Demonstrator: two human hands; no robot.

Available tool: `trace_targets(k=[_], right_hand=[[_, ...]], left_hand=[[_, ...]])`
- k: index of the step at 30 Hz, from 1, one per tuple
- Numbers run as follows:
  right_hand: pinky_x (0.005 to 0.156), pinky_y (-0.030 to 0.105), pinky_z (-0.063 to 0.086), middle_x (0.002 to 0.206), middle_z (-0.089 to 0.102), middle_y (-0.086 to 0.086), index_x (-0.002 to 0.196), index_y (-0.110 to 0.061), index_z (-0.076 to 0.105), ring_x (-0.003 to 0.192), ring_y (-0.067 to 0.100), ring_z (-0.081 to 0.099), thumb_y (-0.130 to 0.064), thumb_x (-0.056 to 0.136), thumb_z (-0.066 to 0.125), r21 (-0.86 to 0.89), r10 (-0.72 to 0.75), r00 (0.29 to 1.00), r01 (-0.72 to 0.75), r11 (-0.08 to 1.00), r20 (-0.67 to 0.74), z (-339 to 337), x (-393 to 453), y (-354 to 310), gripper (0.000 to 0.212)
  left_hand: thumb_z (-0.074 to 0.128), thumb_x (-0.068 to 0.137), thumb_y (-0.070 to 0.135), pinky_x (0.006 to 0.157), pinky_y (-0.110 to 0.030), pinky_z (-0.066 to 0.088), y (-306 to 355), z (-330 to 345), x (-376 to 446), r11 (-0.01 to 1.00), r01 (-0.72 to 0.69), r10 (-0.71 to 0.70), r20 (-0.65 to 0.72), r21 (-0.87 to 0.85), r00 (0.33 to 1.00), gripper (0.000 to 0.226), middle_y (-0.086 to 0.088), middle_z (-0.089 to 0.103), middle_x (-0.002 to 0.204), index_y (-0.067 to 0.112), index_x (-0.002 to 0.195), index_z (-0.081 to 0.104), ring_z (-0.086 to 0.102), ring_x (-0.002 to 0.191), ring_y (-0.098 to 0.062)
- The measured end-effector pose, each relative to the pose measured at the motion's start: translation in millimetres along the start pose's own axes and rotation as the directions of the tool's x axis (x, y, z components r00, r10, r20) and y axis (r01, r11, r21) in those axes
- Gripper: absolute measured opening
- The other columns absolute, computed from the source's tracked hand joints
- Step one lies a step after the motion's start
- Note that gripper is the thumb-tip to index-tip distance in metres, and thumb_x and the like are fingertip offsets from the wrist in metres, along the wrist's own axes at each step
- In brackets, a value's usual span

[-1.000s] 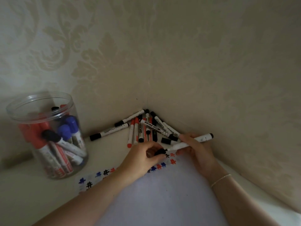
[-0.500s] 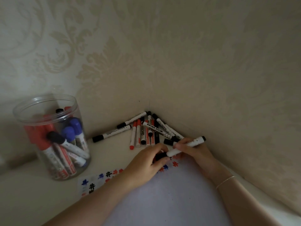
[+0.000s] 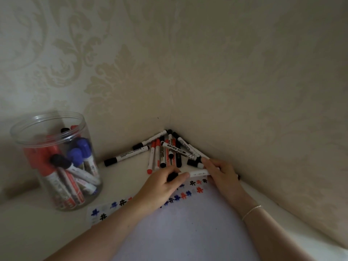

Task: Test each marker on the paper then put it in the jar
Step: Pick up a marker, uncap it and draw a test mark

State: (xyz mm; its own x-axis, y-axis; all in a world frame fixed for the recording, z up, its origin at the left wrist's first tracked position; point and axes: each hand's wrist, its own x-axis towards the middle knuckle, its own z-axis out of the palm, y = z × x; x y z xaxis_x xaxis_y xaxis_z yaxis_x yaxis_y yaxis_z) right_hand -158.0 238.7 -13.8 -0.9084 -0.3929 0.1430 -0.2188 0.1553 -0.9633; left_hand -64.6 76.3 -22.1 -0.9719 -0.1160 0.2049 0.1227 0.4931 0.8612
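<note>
Mid-frame, marker (image 3: 197, 173) held between left hand (image 3: 162, 185), gripping cap (image 3: 172, 177), and right hand (image 3: 220, 174), gripping barrel, above paper (image 3: 188, 228).

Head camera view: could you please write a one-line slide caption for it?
Both hands grip a black-capped marker above the marked paper, beside a jar of markers.

head view, downward, seemingly close, facing corner

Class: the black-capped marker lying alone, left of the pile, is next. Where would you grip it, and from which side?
Grip the marker at mid-barrel, coming from above on its near side. It lies flat, apart from the pile, its far side close to the wall.
</note>
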Motion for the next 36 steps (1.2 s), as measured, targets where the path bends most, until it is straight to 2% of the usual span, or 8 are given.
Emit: trace_targets(k=[4, 7, 11, 21, 25, 29, 32, 36], right_hand=[[0.045, 0.013, 0.029, 0.041, 0.038, -0.015, 0.075, 0.003, 0.066, 0.041, 0.000, 0.034, -0.028, 0.095, 0.055, -0.044, -0.019, 1.000, 0.020, 0.999, 0.018, 1, 0, -1, 0.038], [0.045, 0.014, 0.027, 0.041, 0.036, -0.016, 0.063, -0.013, 0.063, 0.042, 0.001, 0.032, -0.025, 0.095, 0.055, -0.066, -0.050, 0.998, 0.053, 0.996, 0.040, 2, -2, -5, 0.035], [0.045, 0.013, 0.030, 0.042, 0.039, -0.017, 0.049, -0.028, 0.060, 0.042, -0.001, 0.035, -0.023, 0.095, 0.054, -0.041, -0.049, 0.998, 0.051, 0.998, 0.039, 8, -5, -9, 0.047], [0.044, 0.011, 0.031, 0.039, 0.045, -0.018, 0.062, -0.021, 0.061, 0.038, -0.002, 0.040, -0.021, 0.097, 0.051, -0.004, -0.054, 0.996, 0.054, 0.999, 0.070, 9, -11, -14, 0.036], [0.051, 0.017, 0.035, 0.058, 0.050, 0.007, 0.073, 0.001, 0.061, 0.056, 0.007, 0.044, -0.027, 0.096, 0.053, -0.012, -0.104, 0.993, 0.104, 0.995, -0.055, 10, -7, -5, 0.037], [0.059, 0.022, 0.036, 0.064, 0.048, -0.007, 0.077, -0.017, 0.054, 0.061, 0.007, 0.043, -0.021, 0.098, 0.047, -0.115, -0.245, 0.912, 0.218, 0.969, -0.328, 4, -6, 1, 0.022], [0.066, 0.027, 0.039, 0.079, 0.056, -0.004, 0.097, -0.021, 0.056, 0.073, 0.012, 0.051, -0.010, 0.093, 0.045, -0.197, -0.258, 0.897, 0.197, 0.960, -0.359, 0, -1, 9, 0.016], [0.074, 0.024, 0.033, 0.100, 0.058, 0.005, 0.106, -0.011, 0.060, 0.091, 0.022, 0.052, 0.001, 0.079, 0.059, -0.543, -0.295, 0.944, 0.171, 0.823, -0.150, 9, 4, 25, 0.030]], left_hand=[[0.052, 0.087, 0.049, 0.049, -0.026, 0.034, -3, 0, 1, 1.000, 0.003, -0.003, 0.003, 0.026, 1.000, 0.034, -0.003, 0.054, 0.066, 0.017, 0.090, 0.062, 0.046, 0.053, -0.015], [0.053, 0.088, 0.047, 0.048, -0.025, 0.034, -5, 0, 2, 1.000, 0.014, -0.014, 0.001, 0.019, 1.000, 0.032, -0.004, 0.053, 0.066, 0.016, 0.090, 0.062, 0.046, 0.052, -0.014], [0.050, 0.078, 0.058, 0.050, -0.027, 0.033, -4, -1, 1, 1.000, 0.012, -0.011, -0.030, 0.011, 0.999, 0.050, -0.003, 0.050, 0.061, 0.010, 0.086, 0.062, 0.045, 0.051, -0.013], [0.053, 0.084, 0.052, 0.050, -0.019, 0.034, -2, -1, 0, 1.000, 0.023, -0.023, -0.049, 0.001, 0.999, 0.046, -0.002, 0.051, 0.061, 0.007, 0.085, 0.061, 0.048, 0.053, -0.013], [0.053, 0.094, 0.033, 0.052, -0.016, 0.032, 1, 1, -1, 0.999, 0.027, -0.028, -0.016, -0.046, 0.999, 0.030, -0.001, 0.046, 0.062, 0.005, 0.087, 0.058, 0.043, 0.054, -0.011], [0.057, 0.093, 0.026, 0.054, -0.018, 0.041, 4, 1, -5, 0.995, -0.012, 0.001, -0.109, -0.103, 0.994, 0.009, -0.006, 0.055, 0.072, 0.017, 0.094, 0.056, 0.050, 0.058, -0.010], [0.064, 0.087, 0.027, 0.057, -0.018, 0.050, 11, -9, -9, 0.982, -0.160, 0.186, -0.361, 0.102, 0.914, 0.011, 0.007, 0.064, 0.077, 0.021, 0.092, 0.056, 0.061, 0.064, -0.005], [0.065, 0.085, 0.031, 0.051, -0.014, 0.049, 59, -59, -13, 0.828, -0.342, 0.539, -0.461, 0.445, 0.705, 0.018, 0.018, 0.057, 0.068, 0.015, 0.089, 0.060, 0.060, 0.063, -0.004]])
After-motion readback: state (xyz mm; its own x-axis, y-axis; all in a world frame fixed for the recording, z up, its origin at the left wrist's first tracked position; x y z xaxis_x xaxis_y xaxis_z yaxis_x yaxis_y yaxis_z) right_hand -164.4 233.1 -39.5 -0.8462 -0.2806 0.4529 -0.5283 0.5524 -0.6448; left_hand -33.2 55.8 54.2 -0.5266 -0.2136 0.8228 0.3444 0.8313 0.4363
